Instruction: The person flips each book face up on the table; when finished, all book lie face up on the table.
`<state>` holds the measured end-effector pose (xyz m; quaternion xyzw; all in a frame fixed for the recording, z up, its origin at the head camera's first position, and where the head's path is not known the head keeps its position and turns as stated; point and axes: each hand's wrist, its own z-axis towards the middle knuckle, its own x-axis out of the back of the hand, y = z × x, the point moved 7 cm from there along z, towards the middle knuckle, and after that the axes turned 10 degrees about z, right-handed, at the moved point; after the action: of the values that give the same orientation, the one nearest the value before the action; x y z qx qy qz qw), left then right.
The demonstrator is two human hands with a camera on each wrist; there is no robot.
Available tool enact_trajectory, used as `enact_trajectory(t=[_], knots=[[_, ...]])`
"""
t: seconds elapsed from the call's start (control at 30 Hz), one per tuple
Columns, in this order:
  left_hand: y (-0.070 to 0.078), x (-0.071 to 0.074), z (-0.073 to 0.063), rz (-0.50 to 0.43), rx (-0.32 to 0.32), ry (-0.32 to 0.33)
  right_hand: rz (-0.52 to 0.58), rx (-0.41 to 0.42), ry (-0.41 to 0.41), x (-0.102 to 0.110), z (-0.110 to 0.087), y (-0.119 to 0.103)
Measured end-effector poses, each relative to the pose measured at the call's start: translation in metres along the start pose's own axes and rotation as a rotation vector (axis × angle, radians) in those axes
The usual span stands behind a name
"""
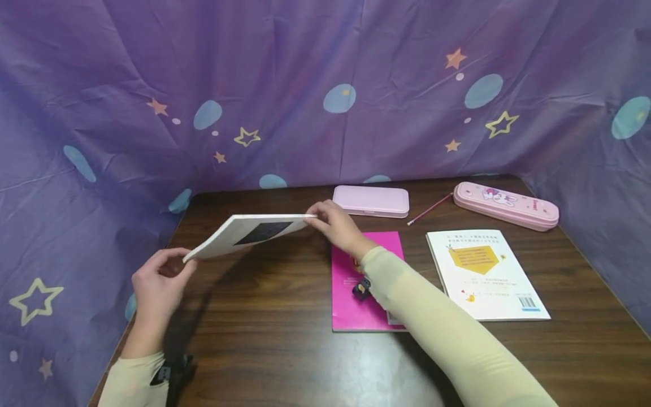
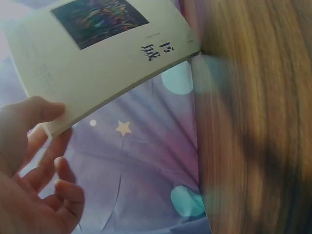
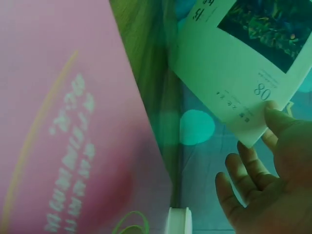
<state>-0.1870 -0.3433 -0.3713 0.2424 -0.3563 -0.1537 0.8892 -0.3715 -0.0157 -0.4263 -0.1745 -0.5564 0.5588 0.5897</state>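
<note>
A thin white paperback book with a dark picture on its cover is held tilted above the left part of the table. My left hand pinches its near left corner between thumb and fingers, as the left wrist view also shows on the book. At the far right corner, my right hand pinches it, the thumb lying on the cover in the right wrist view. Under my right forearm lies a magenta book, partly hidden by the sleeve. Another edge shows on it, mostly covered by the arm.
A white book with a yellow panel lies on the right of the brown wooden table. Behind stand a plain pink case and a pink bunny pencil case, with a red pencil between them. A purple curtain encloses the table.
</note>
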Motion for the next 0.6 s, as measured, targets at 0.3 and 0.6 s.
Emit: enact_trajectory(t=[0.3,0.6], knots=[[0.013,0.018,0.005,-0.087,0.046,0.188,0.125,-0.010,0.064,0.008,-0.001,-0.011],[0.008,0.015,0.006,0.033,0.174,0.102,0.191,-0.119,-0.077,0.001,-0.006,-0.007]])
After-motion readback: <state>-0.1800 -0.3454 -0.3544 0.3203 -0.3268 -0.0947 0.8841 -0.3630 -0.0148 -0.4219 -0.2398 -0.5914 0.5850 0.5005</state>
